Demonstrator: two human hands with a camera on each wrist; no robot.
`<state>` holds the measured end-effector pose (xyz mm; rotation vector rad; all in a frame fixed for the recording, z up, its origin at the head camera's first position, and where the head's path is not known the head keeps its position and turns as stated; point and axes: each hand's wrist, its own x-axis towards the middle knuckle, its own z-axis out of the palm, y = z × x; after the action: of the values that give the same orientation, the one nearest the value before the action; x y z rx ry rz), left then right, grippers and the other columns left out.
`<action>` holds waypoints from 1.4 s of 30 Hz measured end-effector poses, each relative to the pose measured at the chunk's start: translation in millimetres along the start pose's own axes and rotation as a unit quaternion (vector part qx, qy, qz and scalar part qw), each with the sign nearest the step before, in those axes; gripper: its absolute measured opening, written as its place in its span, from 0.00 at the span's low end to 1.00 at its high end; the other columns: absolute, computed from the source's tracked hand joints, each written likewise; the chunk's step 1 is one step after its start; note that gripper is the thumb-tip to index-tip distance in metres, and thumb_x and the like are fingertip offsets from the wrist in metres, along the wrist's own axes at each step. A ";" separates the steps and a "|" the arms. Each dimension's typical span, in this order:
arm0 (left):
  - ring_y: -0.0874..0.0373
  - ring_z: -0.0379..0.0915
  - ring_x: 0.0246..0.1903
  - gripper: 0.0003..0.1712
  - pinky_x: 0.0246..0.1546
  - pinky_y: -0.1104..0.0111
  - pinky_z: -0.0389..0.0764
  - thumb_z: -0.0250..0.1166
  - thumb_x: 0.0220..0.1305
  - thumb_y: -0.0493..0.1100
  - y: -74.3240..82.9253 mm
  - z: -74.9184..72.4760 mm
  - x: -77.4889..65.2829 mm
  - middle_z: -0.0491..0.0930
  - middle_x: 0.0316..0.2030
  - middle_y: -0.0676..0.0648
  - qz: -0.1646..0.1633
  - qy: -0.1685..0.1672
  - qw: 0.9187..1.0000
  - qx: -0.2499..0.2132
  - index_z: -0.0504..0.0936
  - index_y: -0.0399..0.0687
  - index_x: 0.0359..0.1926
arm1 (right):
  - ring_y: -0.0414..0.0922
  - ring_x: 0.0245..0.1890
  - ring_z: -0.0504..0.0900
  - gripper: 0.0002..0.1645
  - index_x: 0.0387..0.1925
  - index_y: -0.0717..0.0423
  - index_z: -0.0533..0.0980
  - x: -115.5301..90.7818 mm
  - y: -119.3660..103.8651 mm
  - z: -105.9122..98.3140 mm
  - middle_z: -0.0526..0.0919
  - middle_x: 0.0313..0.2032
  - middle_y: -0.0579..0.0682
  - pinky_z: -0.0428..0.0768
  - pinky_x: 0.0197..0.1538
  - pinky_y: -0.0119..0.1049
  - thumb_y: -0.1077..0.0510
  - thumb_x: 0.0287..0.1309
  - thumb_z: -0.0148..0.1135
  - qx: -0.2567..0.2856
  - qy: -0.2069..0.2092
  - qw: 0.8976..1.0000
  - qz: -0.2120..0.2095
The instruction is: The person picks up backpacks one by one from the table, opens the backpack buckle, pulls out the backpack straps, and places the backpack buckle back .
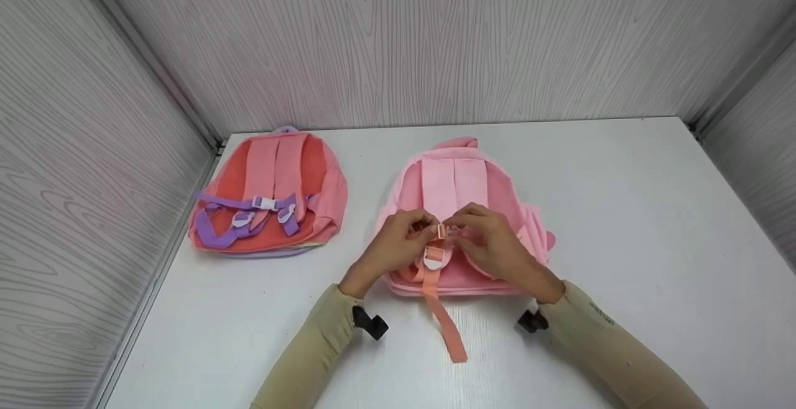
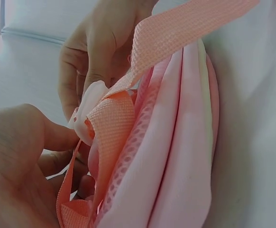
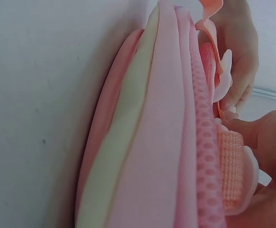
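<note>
A light pink backpack (image 1: 454,176) lies back side up on the table, its shoulder straps facing me. Over its middle, both hands meet at a small chest-strap buckle (image 1: 442,231). My left hand (image 1: 401,242) pinches the buckle's left side, where the orange strap joins it. From the right, my right hand (image 1: 494,247) pinches the other side between thumb and fingers. Just below sits a white strap adjuster (image 1: 433,258), with a loose orange strap end (image 1: 451,331) hanging onto the table. Fingers partly hide the buckle, so I cannot tell whether its halves are joined.
To the left lies a coral backpack (image 1: 261,154) with purple straps (image 1: 214,235) and a white buckle (image 1: 264,203) across them. Grey wood-grain panels (image 1: 404,42) enclose the white table (image 1: 653,222) at the back and sides.
</note>
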<state>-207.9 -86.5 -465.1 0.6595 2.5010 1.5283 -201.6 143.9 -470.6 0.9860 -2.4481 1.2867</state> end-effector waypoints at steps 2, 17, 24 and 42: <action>0.61 0.76 0.28 0.09 0.28 0.70 0.79 0.60 0.78 0.38 0.9 -0.2 0.0 0.83 0.37 0.47 -0.001 0.002 1.000 -0.007 0.87 0.43 0.48 | 0.47 0.45 0.85 0.16 0.52 0.54 0.89 0.2 -0.3 -0.1 0.87 0.43 0.50 0.87 0.50 0.45 0.68 0.64 0.74 -0.001 0.001 1.000 0.001; 0.59 0.75 0.35 0.09 0.40 0.66 0.77 0.60 0.78 0.38 2.7 -1.2 -0.4 0.84 0.39 0.48 -0.003 -0.004 1.000 -0.017 0.87 0.43 0.48 | 0.47 0.44 0.85 0.16 0.50 0.55 0.89 0.0 -1.4 1.0 0.87 0.43 0.51 0.86 0.48 0.45 0.69 0.62 0.74 -0.013 0.006 1.000 -0.010; 0.58 0.77 0.42 0.10 0.47 0.63 0.80 0.62 0.80 0.43 5.9 -9.7 -2.3 0.86 0.44 0.49 -0.013 -0.025 1.000 -0.001 0.87 0.48 0.52 | 0.47 0.46 0.86 0.16 0.51 0.55 0.89 -0.1 -0.6 0.0 0.88 0.44 0.50 0.87 0.50 0.48 0.68 0.63 0.74 -0.003 0.013 1.000 -0.019; 0.60 0.81 0.41 0.10 0.45 0.67 0.81 0.60 0.80 0.38 1.2 -4.3 1.9 0.89 0.44 0.48 0.009 -0.024 1.000 -0.012 0.88 0.45 0.49 | 0.49 0.46 0.86 0.18 0.50 0.57 0.88 1.5 3.5 1.4 0.88 0.43 0.51 0.87 0.50 0.51 0.74 0.61 0.71 0.009 0.019 0.999 -0.044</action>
<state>-210.7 -88.8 -461.8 0.7092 2.4453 1.5264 -204.8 143.5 -473.0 1.0506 -2.3418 1.2885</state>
